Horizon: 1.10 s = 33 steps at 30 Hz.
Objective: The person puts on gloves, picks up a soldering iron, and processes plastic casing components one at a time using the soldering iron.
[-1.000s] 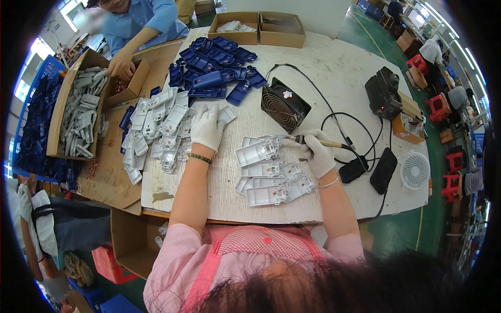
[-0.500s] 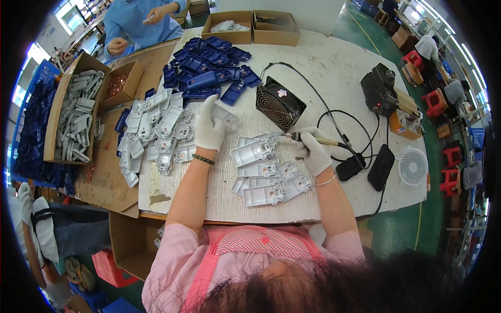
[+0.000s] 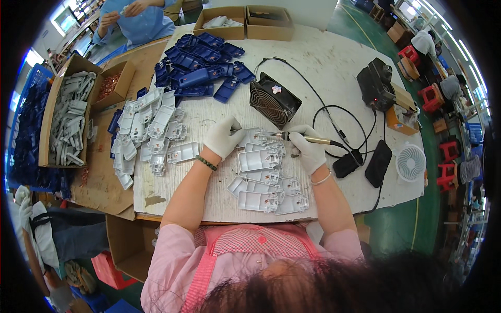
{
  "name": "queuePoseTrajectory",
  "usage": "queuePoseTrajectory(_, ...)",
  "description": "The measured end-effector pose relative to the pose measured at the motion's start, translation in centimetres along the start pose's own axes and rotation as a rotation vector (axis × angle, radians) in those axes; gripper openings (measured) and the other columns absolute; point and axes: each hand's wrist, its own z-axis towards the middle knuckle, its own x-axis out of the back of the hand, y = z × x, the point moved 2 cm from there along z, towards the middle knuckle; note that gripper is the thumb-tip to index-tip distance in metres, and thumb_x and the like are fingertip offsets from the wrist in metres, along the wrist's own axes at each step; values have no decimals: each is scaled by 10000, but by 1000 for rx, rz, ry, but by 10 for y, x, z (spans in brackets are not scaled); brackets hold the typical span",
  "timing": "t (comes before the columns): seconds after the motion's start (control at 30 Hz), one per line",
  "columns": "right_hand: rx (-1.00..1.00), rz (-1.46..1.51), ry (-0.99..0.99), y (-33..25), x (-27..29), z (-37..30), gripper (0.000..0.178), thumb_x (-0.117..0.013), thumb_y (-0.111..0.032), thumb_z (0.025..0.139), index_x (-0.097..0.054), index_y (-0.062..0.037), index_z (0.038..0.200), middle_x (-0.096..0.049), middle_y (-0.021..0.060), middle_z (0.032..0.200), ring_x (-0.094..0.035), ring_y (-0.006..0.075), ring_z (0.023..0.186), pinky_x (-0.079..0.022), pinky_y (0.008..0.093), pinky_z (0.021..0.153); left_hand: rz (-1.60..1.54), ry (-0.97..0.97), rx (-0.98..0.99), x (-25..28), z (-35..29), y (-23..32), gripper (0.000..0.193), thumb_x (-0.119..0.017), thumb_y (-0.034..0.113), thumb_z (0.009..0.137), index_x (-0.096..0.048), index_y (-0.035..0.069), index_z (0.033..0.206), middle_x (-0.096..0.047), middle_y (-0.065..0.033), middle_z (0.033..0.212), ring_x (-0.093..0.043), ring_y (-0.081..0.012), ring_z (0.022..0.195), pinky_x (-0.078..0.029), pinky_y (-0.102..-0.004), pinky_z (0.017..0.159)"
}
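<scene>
My left hand [image 3: 223,138], in a white glove, is closed on the left end of a light grey plastic housing [image 3: 253,136]. A soldering iron [image 3: 317,140] is gripped in my gloved right hand [image 3: 309,149], its tip pointing left at the housing's right end. Whether tip and housing touch is too small to tell. Just below both hands lies a group of similar grey housings [image 3: 257,160], partly overlapping. Left of my left hand is a larger heap of grey housings [image 3: 160,120], with a pile of blue housings [image 3: 201,75] behind it.
A black fan [image 3: 275,100] stands just beyond the iron. Cables loop rightward toward a black soldering station [image 3: 377,86]. A white round fan [image 3: 411,163] is at the right edge. Cardboard boxes [image 3: 88,112] of parts stand left. Across the table sits a person in blue [image 3: 148,26].
My left hand has moved right and toward me, bringing the grey housing to the iron's tip. My right hand has stayed nearly in place. The person opposite has brought their hands together.
</scene>
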Motion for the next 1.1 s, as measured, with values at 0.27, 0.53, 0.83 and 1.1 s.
queuePoseTrajectory(0.27,29,-64,-30,-2,-3,-1,123,-592,-126,785,-580,-25,855,-574,17,676,-498,56,556,-406,197,491,-29,-22,22,-1,0,0,164,-638,195,751,-582,42,769,-614,-110,687,-603,-243,638,-475,-325,600)
queuePoseTrajectory(0.53,13,-43,-37,-1,-3,0,122,-589,-122,785,-578,-22,852,-574,20,673,-493,56,551,-407,202,487,-7,-23,21,-1,0,0,163,-636,194,753,-574,44,763,-607,-109,679,-598,-250,633,-470,-333,591)
queuePoseTrajectory(0.83,31,-48,-40,-2,-5,-1,116,-593,-100,792,-573,-9,862,-566,27,651,-467,49,514,-383,198,459,-2,13,-30,1,-2,4,126,-641,134,757,-571,30,749,-595,-81,648,-574,-169,581,-452,-281,557)
queuePoseTrajectory(1.1,37,-21,-74,-1,-3,-1,116,-593,-117,795,-580,-24,863,-561,14,640,-459,47,512,-380,189,461,3,43,-67,0,-2,8,133,-659,140,754,-573,41,733,-586,-80,637,-567,-178,570,-444,-280,545)
